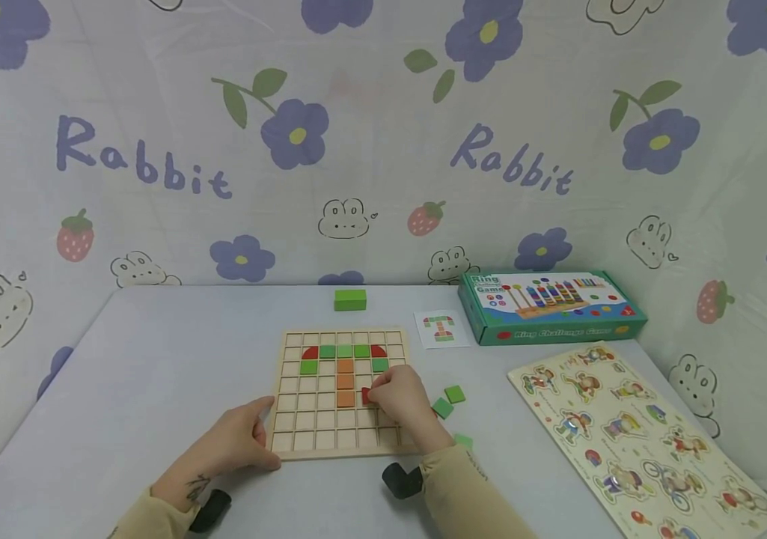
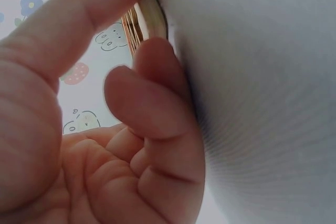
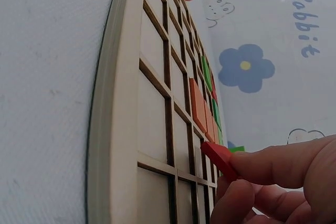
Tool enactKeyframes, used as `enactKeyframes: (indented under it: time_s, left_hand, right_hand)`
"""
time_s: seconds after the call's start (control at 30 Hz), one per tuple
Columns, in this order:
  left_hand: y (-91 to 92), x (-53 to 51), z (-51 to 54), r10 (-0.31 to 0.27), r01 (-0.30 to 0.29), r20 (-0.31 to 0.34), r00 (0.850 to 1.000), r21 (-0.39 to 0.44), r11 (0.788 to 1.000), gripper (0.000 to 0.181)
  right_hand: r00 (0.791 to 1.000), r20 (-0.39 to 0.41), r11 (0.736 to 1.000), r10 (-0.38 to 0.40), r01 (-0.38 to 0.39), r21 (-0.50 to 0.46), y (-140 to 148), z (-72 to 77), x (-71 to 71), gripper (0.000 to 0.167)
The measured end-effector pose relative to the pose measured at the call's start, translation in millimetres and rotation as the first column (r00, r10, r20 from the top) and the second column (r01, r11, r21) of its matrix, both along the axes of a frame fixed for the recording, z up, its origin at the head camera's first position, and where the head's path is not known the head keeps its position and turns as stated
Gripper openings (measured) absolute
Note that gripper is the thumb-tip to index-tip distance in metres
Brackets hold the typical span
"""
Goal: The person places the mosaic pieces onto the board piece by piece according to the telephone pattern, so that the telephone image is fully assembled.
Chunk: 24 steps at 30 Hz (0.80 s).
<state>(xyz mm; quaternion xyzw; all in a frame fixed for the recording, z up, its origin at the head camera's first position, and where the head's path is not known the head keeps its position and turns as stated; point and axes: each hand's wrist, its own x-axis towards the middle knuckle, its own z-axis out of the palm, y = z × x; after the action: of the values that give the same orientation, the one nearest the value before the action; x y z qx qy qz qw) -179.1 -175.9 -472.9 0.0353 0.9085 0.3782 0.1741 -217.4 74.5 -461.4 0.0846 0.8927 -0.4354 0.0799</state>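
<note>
A wooden grid board [image 1: 316, 443] lies flat, with green, red and orange tiles in some of its cells. My left hand [image 1: 238, 436] holds the board at its near left corner, thumb by the front edge and fingers along the left side. Several fingers [image 2: 168, 108] curl in the left wrist view. Between thumb and index finger, my right hand [image 1: 405, 400] pinches a red tile [image 3: 219, 158], tilted over the cells just right of the lowest orange tile [image 1: 346, 399]. Its outline is partly hidden by my fingers.
Loose green tiles [image 1: 454, 394] lie right of the board. Behind it sits a green block [image 1: 350, 300]. A pattern card [image 1: 442, 330] lies near a Ring Challenge Game box [image 1: 551, 308]. A wooden picture puzzle [image 1: 646, 438] covers the table's right side.
</note>
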Motion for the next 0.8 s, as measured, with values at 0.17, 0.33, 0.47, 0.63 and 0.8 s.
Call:
enactKeyframes:
  time_s: [0.17,0.33,0.47,0.63,0.8]
  left_hand:
    - [-0.2,0.8,0.1,-0.005,0.005,-0.007,1.0,0.004,1.0,0.099]
    - [0.4,2.5,2.1,-0.007,0.007,-0.012,1.0,0.004,1.0,0.099]
    - [0.7,2.7,2.1,-0.002,0.002,-0.006,1.0,0.001,1.0,0.099]
    - [0.8,3.2,3.5,-0.005,0.005,-0.007,1.0,0.001,1.0,0.099]
    - [1.0,2.9,4.9,-0.007,0.007,-0.003,1.0,0.001,1.0,0.099]
  right_hand:
    - [1.0,-0.002,1.0,-0.001,0.001,0.009,-0.6,1.3,0.8,0.005]
    - [1.0,-0.01,1.0,0.007,-0.007,0.017,-1.1,1.9,1.6,0.005]
    - [1.0,-0.02,1.0,0.011,-0.011,0.023,-1.4,0.8,1.6,0.005]
    - [1.0,-0.014,0.999,0.011,-0.011,0.032,-2.4,-0.4,1.2,0.005]
    - [1.0,0.005,0.999,0.0,0.0,0.039,-3.3,-0.6,0.6,0.006]
